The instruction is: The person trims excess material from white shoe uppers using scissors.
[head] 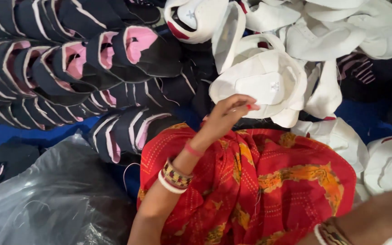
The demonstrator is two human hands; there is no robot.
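My left hand (229,112) reaches forward over my lap, which is covered in red and orange patterned cloth (259,181). Its fingers are curled with the tips against the near rim of a white shoe upper (262,79) at the front of a white pile. I cannot tell whether the fingers pinch that rim or only touch it. Bangles sit on the left wrist. At the bottom right only my right forearm and its bangles (330,233) show; the hand itself is out of frame.
Rows of nested black shoe uppers with pink lining (73,63) fill the upper left, and a short stack (123,131) lies beside my lap. More white uppers (341,27) are heaped top right and right. A grey plastic bag (55,199) lies bottom left on blue sheeting (364,118).
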